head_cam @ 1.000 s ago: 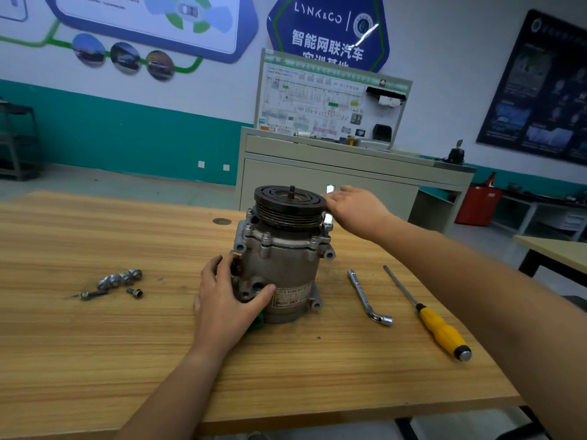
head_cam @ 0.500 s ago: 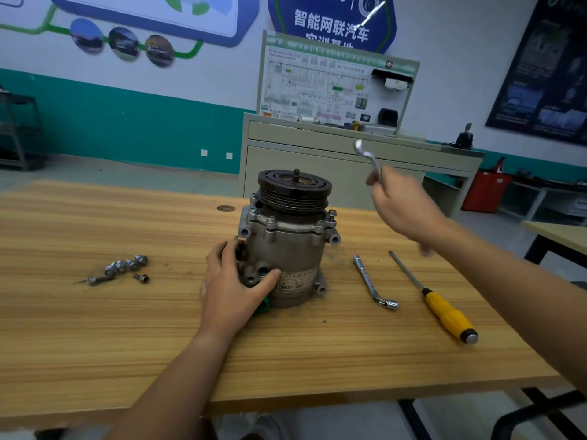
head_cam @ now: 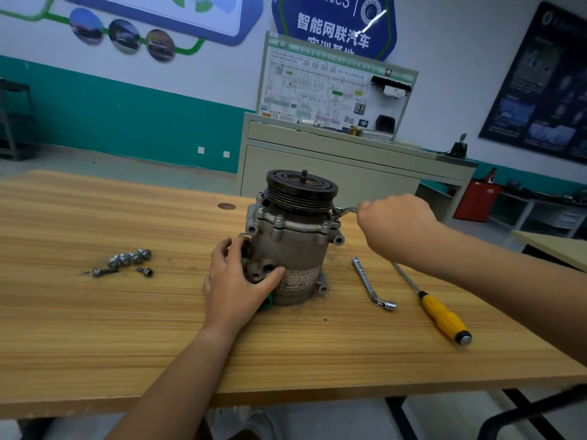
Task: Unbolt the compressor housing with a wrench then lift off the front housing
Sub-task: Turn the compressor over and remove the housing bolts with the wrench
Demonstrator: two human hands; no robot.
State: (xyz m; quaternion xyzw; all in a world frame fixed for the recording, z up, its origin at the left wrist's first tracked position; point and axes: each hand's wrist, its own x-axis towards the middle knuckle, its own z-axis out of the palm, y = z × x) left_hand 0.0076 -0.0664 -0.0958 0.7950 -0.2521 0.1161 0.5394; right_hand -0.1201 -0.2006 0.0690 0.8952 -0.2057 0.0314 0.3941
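Right grip (head_cam: 394, 227) is closed around a small wrench (head_cam: 344, 211), whose head sits at a bolt on the upper right flange of the compressor (head_cam: 292, 249), just below the black pulley (head_cam: 301, 188). Left grip (head_cam: 236, 281) clasps the compressor's near left side, thumb pressed against its front. The compressor stands upright mid-table (head_cam: 127, 328). Loose bolts (head_cam: 127, 260) lie clustered well to the left; an L-shaped socket wrench (head_cam: 371, 285) and a yellow-handled screwdriver (head_cam: 441, 315) lie to the right.
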